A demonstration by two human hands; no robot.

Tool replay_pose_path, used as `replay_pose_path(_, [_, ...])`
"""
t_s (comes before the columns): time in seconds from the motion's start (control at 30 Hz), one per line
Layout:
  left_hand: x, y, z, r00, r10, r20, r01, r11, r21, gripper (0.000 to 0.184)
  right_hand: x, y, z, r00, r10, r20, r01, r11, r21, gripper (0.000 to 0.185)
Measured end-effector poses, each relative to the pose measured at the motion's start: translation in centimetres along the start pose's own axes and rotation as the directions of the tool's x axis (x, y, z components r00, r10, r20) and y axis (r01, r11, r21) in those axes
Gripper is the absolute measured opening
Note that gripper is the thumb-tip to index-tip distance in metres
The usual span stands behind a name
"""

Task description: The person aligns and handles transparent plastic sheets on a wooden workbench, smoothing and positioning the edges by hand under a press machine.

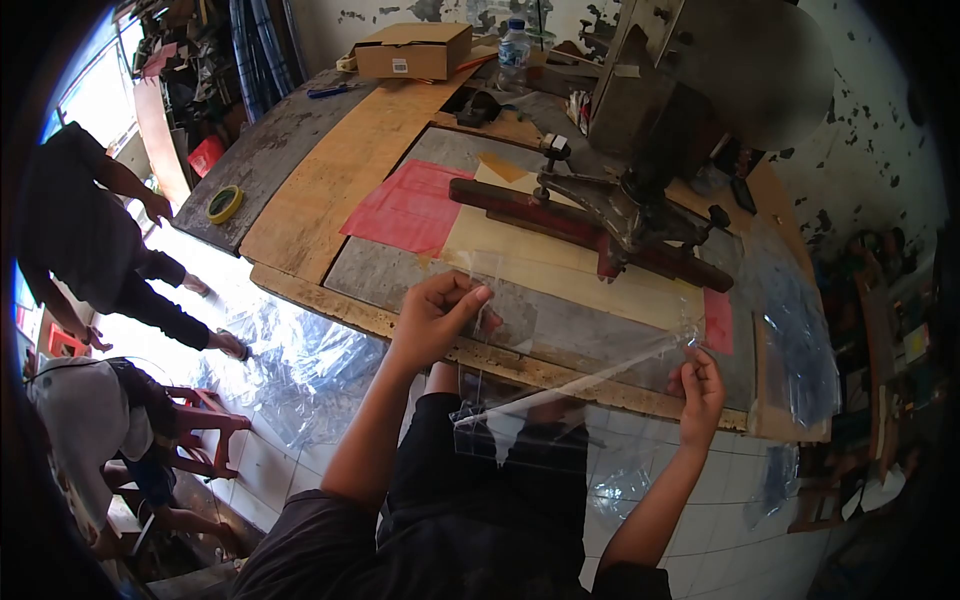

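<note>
A clear plastic sheet (570,390) stretches between my two hands at the front edge of the worktable, its lower part hanging over the edge above my lap. My left hand (440,312) pinches its left side between thumb and fingers. Over on the right, my right hand (698,388) is closed on the sheet's other corner. Just beyond the sheet lies a cream-coloured strip (560,275) on the metal plate, with red sheeting (408,207) at its left end. A dark metal bar (520,212) on a bracketed machine (630,200) stands above the strip.
Clear plastic film is piled on the table's right side (795,335) and on the floor (310,365). A cardboard box (413,50), a water bottle (514,50) and a tape roll (225,204) sit on the table. One person (85,220) stands left; another (90,430) is nearer, by a red stool (210,430).
</note>
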State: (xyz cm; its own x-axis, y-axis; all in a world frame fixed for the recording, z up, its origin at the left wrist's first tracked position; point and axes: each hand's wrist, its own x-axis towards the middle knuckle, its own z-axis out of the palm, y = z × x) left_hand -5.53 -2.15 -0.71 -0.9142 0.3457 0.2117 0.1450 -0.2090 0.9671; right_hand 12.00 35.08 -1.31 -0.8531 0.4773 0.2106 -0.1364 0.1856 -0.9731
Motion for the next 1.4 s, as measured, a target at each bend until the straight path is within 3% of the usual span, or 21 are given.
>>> replay_pose_path(0.23, [0.0,-0.3,0.4,1.000,0.010,-0.007,-0.010,1.000,-0.030,0.021,-0.2,-0.2,0.0,1.000,-0.005,-0.016,0.005,1.000,0.024,0.035])
replay_pose_path(0.33, [0.1,0.9,1.9,0.903,0.360,-0.233,-0.270,0.900,0.344,0.059,-0.4,-0.3,-0.2,0.999,-0.047,-0.020,0.048,0.996,0.075,0.033])
replay_pose_path(0.37, [-0.2,1.3,2.4,0.903,0.368,-0.222,-0.282,0.898,0.339,0.059,-0.7,-0.4,-0.1,0.998,-0.056,-0.032,0.058,0.996,0.074,0.033])
replay_pose_path(0.43, [-2.0,2.4,3.4,0.717,0.691,-0.091,-0.348,0.468,0.812,0.060,-1.3,-0.6,0.6,0.993,-0.102,-0.059,0.104,0.994,0.027,0.032])
replay_pose_path(0.47, [-3.4,2.0,4.2,0.745,0.665,-0.055,-0.399,0.510,0.762,0.053,-2.1,-1.5,1.3,0.995,-0.078,-0.069,0.080,0.996,0.025,0.032])
replay_pose_path(0.53, [-6.7,1.9,6.1,0.704,0.692,0.158,-0.573,0.422,0.702,0.035,-3.2,-2.8,2.9,0.992,-0.111,-0.061,0.114,0.992,0.051,0.032])
replay_pose_path(0.57, [-7.9,2.3,7.2,0.703,0.665,0.252,-0.641,0.440,0.629,0.037,-3.8,-3.4,3.7,0.989,-0.142,-0.045,0.145,0.986,0.077,0.032])
replay_pose_path(0.6, [-9.2,3.0,8.3,0.771,0.570,0.285,-0.594,0.481,0.645,0.038,-4.4,-4.4,4.4,0.989,-0.145,-0.044,0.147,0.988,0.051,0.030])
replay_pose_path(0.73, [-10.8,4.9,11.4,0.856,0.498,0.143,-0.440,0.554,0.707,0.051,-6.2,-6.9,6.4,0.972,-0.201,-0.120,0.194,0.978,-0.073,0.025])
replay_pose_path(0.8, [-11.2,4.9,11.8,0.738,0.670,0.081,-0.468,0.421,0.777,0.055,-7.0,-7.9,6.6,0.967,-0.232,-0.103,0.220,0.969,-0.114,0.024])
replay_pose_path(0.83, [-11.0,4.8,11.7,0.740,0.668,0.082,-0.467,0.423,0.777,0.055,-7.4,-8.2,6.7,0.962,-0.261,-0.083,0.247,0.957,-0.154,0.023])
replay_pose_path(0.97, [-10.4,4.9,10.3,0.771,0.636,0.045,-0.480,0.532,0.697,0.047,-8.1,-8.9,6.8,0.945,-0.319,-0.074,0.295,0.927,-0.231,0.023])
replay_pose_path(1.03, [-11.0,5.0,10.1,0.699,0.713,0.055,-0.467,0.397,0.790,0.038,-8.2,-8.9,6.9,0.943,-0.320,-0.094,0.295,0.931,-0.216,0.023])
replay_pose_path(1.1, [-10.8,5.2,10.4,0.696,0.718,0.008,-0.428,0.406,0.807,0.030,-8.4,-8.9,7.0,0.941,-0.319,-0.114,0.292,0.935,-0.202,0.023])
replay_pose_path(1.17, [-10.6,5.2,10.0,0.748,0.663,-0.030,-0.424,0.513,0.746,0.027,-8.7,-9.1,7.2,0.935,-0.337,-0.109,0.306,0.924,-0.228,0.023])
replay_pose_path(1.33, [-11.9,5.1,9.9,0.804,0.594,0.005,-0.416,0.557,0.719,0.028,-8.9,-9.4,7.8,0.920,-0.378,-0.107,0.332,0.894,-0.302,0.023])
replay_pose_path(1.4, [-12.5,5.2,10.5,0.868,0.497,-0.024,-0.386,0.703,0.598,0.028,-8.9,-9.5,8.0,0.916,-0.384,-0.116,0.334,0.891,-0.308,0.023])
